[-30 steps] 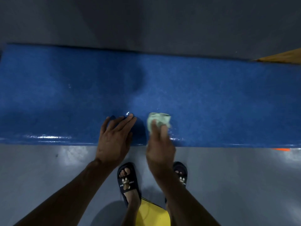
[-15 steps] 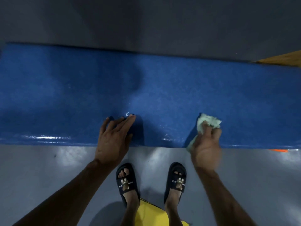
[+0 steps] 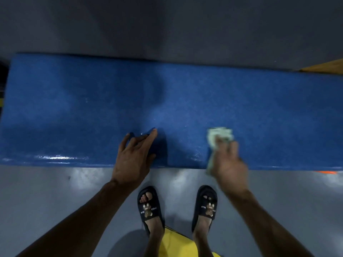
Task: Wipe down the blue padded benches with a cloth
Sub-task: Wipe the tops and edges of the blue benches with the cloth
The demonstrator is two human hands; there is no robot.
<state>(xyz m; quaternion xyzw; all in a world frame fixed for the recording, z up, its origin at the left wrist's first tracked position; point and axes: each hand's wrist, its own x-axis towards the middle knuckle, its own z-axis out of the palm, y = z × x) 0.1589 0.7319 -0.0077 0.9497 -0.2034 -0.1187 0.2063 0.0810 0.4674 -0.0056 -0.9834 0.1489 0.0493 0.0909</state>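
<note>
A long blue padded bench (image 3: pixel 83 104) runs across the view, its near edge glossy. My left hand (image 3: pixel 132 156) rests on the bench's near edge with fingers stretched forward and flat. To its right, my right hand (image 3: pixel 227 160) grips a crumpled pale green cloth (image 3: pixel 218 135) and presses it on the bench top near the front edge. Part of the cloth hangs down over the edge beside the palm. The right hand is blurred by motion.
Grey floor (image 3: pixel 55 197) lies in front of the bench, where my feet stand in dark slippers (image 3: pixel 148 206). Behind the bench is a grey wall (image 3: pixel 167 25). A wooden surface (image 3: pixel 326 68) shows at the far right, an orange mark (image 3: pixel 326 172) under the bench edge.
My right hand swept the cloth from beside the left hand to the right along the front edge, and has come back slightly leftward. The left hand stayed in place.
</note>
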